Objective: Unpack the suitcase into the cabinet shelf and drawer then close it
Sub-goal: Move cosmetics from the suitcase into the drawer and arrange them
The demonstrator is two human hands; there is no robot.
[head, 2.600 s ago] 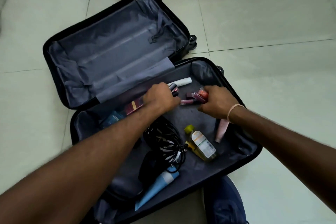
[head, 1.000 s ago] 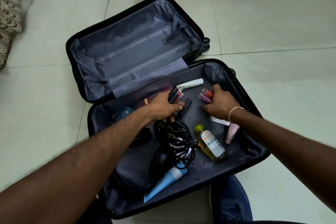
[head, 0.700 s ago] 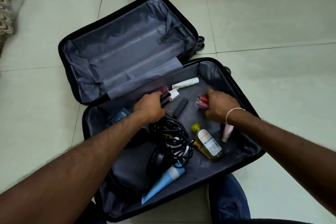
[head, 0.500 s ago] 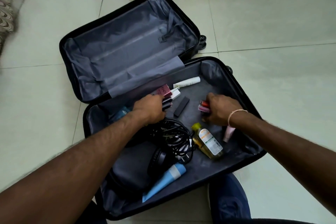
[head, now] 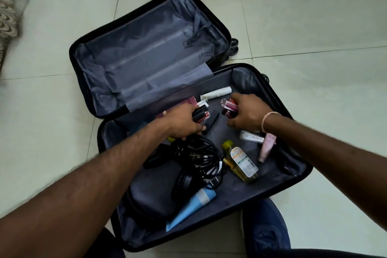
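Head view, the only one. Suitcase (head: pixel 293 176) lies open flat on the tiled floor; lid half holds only its lining, all items sit in the near half. Cabinet not in frame.

Left hand (head: pixel 184 121) is curled round a bunch of small dark cosmetic tubes (head: pixel 54 113)... correction: dark tubes (head: pixel 201 114), at the suitcase's hinge side. Right hand (head: pixel 247 114) is curled round red/pink gloss tubes (head: pixel 229 107), also near the hinge, toward the wheel end.

Loose in the suitcase: white tube (head: pixel 216 93) against the hinge wall, small black bar (head: pixel 212 120) between the hands, black cable bundle (head: pixel 201 157) mid-base, oil bottle (head: pixel 240 161) beside the cables, pink tube (head: pixel 266 148) and clear tube (head: pixel 251 136) under the right wrist, blue tube (head: pixel 191 205) near the front rim, headphones (head: pixel 184 182) touching the cables.

Step, as I read it: gathering small cosmetics per hand. Advice: both handfuls look full, so carry them off now instead of adding the black bar; keep the left fingers clear of the cable loops just below them.

Labels: oil bottle has an orange-and-white label, text too small to read. Maroon box (head: pixel 189 101) behind the left hand shows print, illegible.
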